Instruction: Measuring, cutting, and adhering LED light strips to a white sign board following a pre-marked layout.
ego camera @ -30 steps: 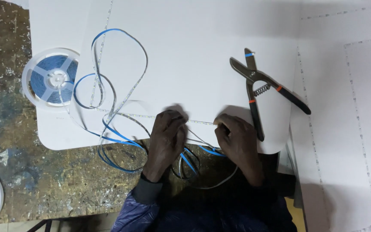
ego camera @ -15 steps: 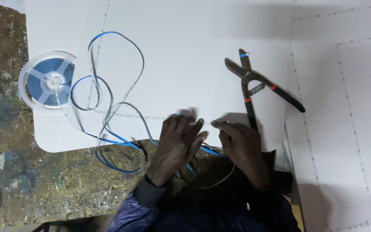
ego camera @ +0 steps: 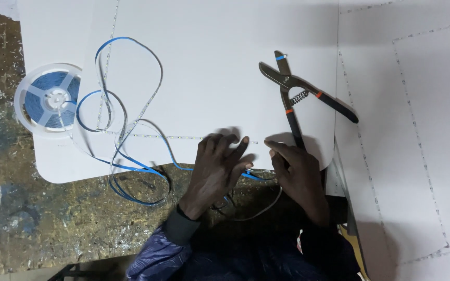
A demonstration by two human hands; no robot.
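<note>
Head view is showing the left hand (ego camera: 217, 169) lying flat with fingers spread wide, pressing the blue-backed strip (ego camera: 131, 122) against the near edge of the white board (ego camera: 209, 67), while the right hand (ego camera: 298, 174) is pinching the strip's near end between narrowed fingertips. Pressing evenly along the dotted line should be keeping it straight. Farther off, the snips (ego camera: 298, 96) are lying open and the reel (ego camera: 50, 99) is resting at the board's left corner.
</note>
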